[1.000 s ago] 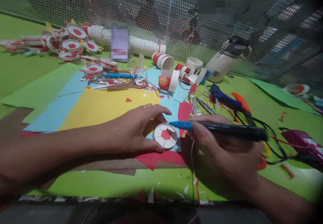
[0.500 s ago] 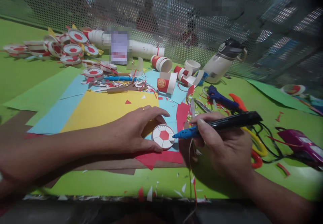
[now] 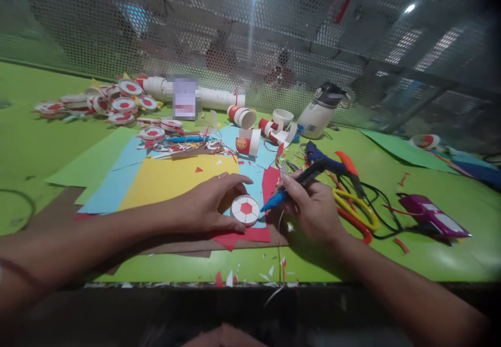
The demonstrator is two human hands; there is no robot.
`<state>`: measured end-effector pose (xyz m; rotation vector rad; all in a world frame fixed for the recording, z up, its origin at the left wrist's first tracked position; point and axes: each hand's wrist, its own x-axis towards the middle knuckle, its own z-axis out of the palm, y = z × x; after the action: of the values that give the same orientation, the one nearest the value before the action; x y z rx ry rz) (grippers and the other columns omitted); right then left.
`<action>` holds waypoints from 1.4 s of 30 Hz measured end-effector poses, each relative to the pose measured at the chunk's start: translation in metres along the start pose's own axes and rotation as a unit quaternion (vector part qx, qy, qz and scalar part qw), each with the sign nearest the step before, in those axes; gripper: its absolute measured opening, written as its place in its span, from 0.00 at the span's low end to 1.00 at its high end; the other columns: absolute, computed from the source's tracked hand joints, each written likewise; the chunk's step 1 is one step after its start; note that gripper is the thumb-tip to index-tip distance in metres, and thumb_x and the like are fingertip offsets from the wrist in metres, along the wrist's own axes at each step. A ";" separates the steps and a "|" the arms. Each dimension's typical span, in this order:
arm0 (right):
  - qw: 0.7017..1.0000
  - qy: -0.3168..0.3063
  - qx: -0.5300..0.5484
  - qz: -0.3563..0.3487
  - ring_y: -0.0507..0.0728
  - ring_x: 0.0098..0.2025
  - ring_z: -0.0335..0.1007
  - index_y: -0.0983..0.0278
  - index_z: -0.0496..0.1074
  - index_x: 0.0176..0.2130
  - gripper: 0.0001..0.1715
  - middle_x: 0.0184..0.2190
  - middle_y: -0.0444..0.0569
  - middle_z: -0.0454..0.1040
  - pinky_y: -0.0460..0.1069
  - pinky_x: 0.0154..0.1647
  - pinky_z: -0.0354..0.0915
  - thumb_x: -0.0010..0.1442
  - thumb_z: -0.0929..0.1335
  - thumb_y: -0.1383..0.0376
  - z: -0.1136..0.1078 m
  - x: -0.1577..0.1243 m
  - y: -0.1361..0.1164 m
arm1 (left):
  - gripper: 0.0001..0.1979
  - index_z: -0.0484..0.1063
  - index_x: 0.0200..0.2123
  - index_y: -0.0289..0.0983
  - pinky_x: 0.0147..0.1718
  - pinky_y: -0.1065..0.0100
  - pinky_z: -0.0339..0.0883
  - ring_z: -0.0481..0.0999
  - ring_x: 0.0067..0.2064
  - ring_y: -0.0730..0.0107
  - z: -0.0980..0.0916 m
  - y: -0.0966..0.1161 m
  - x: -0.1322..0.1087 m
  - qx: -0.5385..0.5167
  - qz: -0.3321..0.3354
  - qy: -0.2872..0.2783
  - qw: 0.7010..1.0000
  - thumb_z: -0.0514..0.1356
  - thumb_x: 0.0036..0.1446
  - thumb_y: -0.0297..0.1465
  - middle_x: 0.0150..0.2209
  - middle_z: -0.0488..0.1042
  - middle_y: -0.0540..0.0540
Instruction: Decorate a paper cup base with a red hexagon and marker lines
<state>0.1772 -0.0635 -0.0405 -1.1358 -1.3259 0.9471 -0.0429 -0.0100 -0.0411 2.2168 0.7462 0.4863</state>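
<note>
My left hand point(image 3: 213, 203) curves around a small round disc point(image 3: 246, 208) with a red hexagon and dark lines on white, like a football. The thumb rests at the disc's lower left edge, and the fingers arch over its far side. In my right hand point(image 3: 313, 206) is a marker point(image 3: 277, 199) with a blue front and a black rear, held like a pen. Its tip is at the disc's right edge; whether it touches cannot be made out. Under the disc lie light blue and red paper sheets point(image 3: 260, 235).
Finished-looking red and white discs point(image 3: 124, 104) are heaped at the back left. Paper cups point(image 3: 248, 143), a jug point(image 3: 319, 111), a glue gun point(image 3: 324, 156), scissors with yellow and orange handles point(image 3: 354, 208) and a purple device point(image 3: 432, 215) lie around. Yellow paper point(image 3: 176, 177) and scraps cover the green table.
The view has tilted up and shifted, so the table's front edge sits higher. The marker tip has moved from the disc's face to its right edge. My left hand keeps its hold.
</note>
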 end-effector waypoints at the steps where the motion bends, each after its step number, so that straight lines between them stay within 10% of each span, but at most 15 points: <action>1: 1.000 -0.001 -0.003 0.006 0.46 0.16 0.53 0.66 0.68 0.24 0.19 0.14 0.38 0.61 0.44 0.16 0.49 0.59 0.69 0.56 0.000 0.001 0.000 | 0.38 0.56 0.59 0.39 0.52 0.52 0.65 0.70 0.54 0.54 0.000 -0.001 0.000 -0.007 0.001 -0.007 1.000 0.67 0.48 0.42 0.54 0.69 0.37; 14: 0.996 -0.048 0.080 0.006 0.50 0.22 0.61 0.63 0.71 0.34 0.07 0.20 0.40 0.65 0.48 0.25 0.58 0.59 0.69 0.61 -0.002 0.004 0.001 | 0.38 0.55 0.60 0.42 0.55 0.53 0.61 0.70 0.55 0.56 0.002 -0.011 0.000 -0.105 0.000 -0.009 0.994 0.67 0.48 0.40 0.54 0.70 0.40; 42: 0.995 0.014 -0.096 -0.027 0.52 0.22 0.66 0.60 0.70 0.34 0.04 0.20 0.41 0.70 0.48 0.25 0.65 0.57 0.68 0.62 0.012 -0.004 -0.006 | 0.39 0.55 0.60 0.40 0.53 0.58 0.64 0.70 0.54 0.59 -0.002 -0.002 0.003 -0.082 -0.042 -0.018 0.996 0.69 0.47 0.36 0.53 0.71 0.42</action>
<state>0.1647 -0.0680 -0.0363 -1.2477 -1.4406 0.7751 -0.0430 -0.0060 -0.0409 2.0272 0.7499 0.4481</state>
